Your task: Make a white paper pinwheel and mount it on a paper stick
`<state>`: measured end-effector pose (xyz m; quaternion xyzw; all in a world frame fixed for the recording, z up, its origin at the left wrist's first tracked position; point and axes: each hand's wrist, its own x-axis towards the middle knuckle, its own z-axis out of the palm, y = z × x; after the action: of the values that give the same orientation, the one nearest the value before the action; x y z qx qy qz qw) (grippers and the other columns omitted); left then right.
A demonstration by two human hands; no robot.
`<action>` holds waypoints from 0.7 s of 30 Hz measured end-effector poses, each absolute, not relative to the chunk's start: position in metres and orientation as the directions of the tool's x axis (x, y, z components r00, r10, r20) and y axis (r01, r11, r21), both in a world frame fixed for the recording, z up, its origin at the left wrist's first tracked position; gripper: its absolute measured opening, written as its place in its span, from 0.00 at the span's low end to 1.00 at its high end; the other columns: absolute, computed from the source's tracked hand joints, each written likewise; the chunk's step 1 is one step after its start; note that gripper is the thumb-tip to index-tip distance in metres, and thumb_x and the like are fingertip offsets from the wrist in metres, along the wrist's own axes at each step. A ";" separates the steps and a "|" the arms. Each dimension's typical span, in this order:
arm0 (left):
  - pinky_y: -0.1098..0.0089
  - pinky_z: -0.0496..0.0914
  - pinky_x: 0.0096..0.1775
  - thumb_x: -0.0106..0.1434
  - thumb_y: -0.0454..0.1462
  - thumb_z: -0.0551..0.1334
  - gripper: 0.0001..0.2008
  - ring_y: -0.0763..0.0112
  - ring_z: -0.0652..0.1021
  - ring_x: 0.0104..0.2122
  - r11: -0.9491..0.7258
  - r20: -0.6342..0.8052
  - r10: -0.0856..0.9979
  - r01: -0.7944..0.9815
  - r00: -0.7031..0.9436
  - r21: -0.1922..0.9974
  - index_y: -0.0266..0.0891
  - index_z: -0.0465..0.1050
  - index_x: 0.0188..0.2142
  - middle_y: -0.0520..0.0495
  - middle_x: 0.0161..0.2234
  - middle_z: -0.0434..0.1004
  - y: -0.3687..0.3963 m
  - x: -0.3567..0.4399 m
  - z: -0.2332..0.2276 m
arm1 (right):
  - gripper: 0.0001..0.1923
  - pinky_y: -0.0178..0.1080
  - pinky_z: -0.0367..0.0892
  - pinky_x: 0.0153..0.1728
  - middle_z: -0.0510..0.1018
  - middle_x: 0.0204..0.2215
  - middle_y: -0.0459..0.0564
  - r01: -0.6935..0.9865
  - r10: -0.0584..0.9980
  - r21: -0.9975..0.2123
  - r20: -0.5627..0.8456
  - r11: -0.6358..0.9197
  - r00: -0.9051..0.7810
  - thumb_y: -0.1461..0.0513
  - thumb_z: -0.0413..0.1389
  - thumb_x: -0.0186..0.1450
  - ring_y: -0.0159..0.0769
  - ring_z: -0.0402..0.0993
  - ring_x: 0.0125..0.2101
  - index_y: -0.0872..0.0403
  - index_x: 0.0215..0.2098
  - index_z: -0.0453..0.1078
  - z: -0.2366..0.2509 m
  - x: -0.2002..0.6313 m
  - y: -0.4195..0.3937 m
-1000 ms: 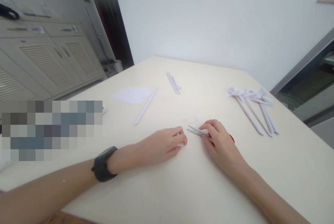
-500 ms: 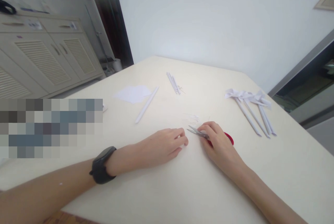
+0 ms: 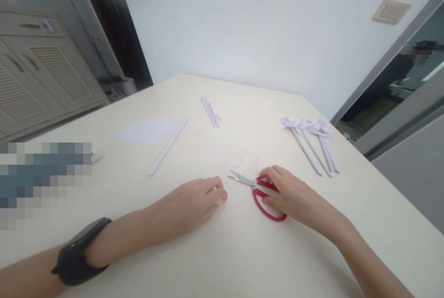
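Red-handled scissors [image 3: 252,183] lie on the white table with their blades slightly apart, pointing left. My right hand [image 3: 291,191] is on the handles, its fingers at the upper loop and its thumb at the lower loop. My left hand [image 3: 194,203] rests on the table just left of the blade tips, with its fingers curled in. Whatever is between those fingertips, if anything, is too small to make out. Thin paper scraps [image 3: 241,160] lie just beyond the blades.
A long rolled paper tube [image 3: 169,146] lies beside flat paper sheets [image 3: 144,130] on the left. Several thinner tubes [image 3: 210,112] are farther back. Paper pinwheel-like pieces on tubes [image 3: 305,126] lie at right. A wall [image 3: 243,25] borders the table's far side.
The camera view has turned to the right. My right hand has shifted back along the scissors, so the red loops now show more fully. My left hand keeps its curled pose.
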<state>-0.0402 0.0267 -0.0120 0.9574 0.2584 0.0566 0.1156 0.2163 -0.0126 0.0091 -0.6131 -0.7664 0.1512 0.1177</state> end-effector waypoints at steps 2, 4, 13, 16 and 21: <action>0.67 0.65 0.40 0.66 0.31 0.47 0.10 0.68 0.71 0.36 -0.834 0.041 0.509 0.480 0.860 0.272 0.40 0.66 0.39 0.47 0.39 0.68 0.027 -0.041 -0.014 | 0.10 0.38 0.66 0.33 0.73 0.37 0.50 0.908 0.977 -0.365 0.012 0.205 -0.215 0.61 0.54 0.60 0.40 0.71 0.37 0.49 0.42 0.66 0.009 0.213 -0.012; 0.67 0.64 0.40 0.66 0.31 0.47 0.10 0.68 0.70 0.37 -0.829 0.049 0.514 0.482 0.856 0.286 0.40 0.65 0.40 0.47 0.40 0.67 0.028 -0.041 -0.015 | 0.10 0.38 0.66 0.33 0.73 0.37 0.50 0.908 0.978 -0.366 0.030 0.204 -0.208 0.60 0.53 0.61 0.40 0.71 0.37 0.49 0.42 0.66 0.010 0.211 -0.011; 0.66 0.66 0.43 0.66 0.32 0.48 0.09 0.68 0.71 0.41 -0.761 0.078 0.605 0.546 0.792 0.350 0.41 0.65 0.41 0.46 0.44 0.67 0.035 -0.045 -0.014 | 0.14 0.35 0.67 0.30 0.68 0.43 0.47 0.913 0.978 -0.354 0.107 0.204 -0.177 0.64 0.51 0.61 0.32 0.71 0.33 0.48 0.46 0.61 0.017 0.206 -0.012; 0.65 0.66 0.47 0.66 0.33 0.49 0.09 0.67 0.70 0.46 -0.745 0.113 0.631 0.559 0.768 0.364 0.42 0.65 0.43 0.46 0.47 0.68 0.037 -0.046 -0.014 | 0.16 0.35 0.66 0.29 0.66 0.45 0.48 0.931 0.978 -0.314 0.150 0.184 -0.143 0.64 0.51 0.61 0.33 0.70 0.34 0.48 0.48 0.60 0.018 0.204 -0.010; 0.61 0.61 0.57 0.66 0.36 0.51 0.15 0.64 0.64 0.56 -0.816 0.161 0.564 0.516 0.810 0.262 0.44 0.62 0.53 0.46 0.58 0.61 0.037 -0.049 -0.016 | 0.13 0.37 0.64 0.30 0.66 0.44 0.49 0.966 0.980 -0.254 0.198 0.056 -0.005 0.61 0.50 0.62 0.36 0.70 0.35 0.50 0.46 0.61 0.020 0.215 -0.005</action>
<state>-0.0485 0.0370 -0.0156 0.9458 0.2853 0.1161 0.1034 0.2150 -0.0051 0.0196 -0.6867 -0.7084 0.0228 0.1616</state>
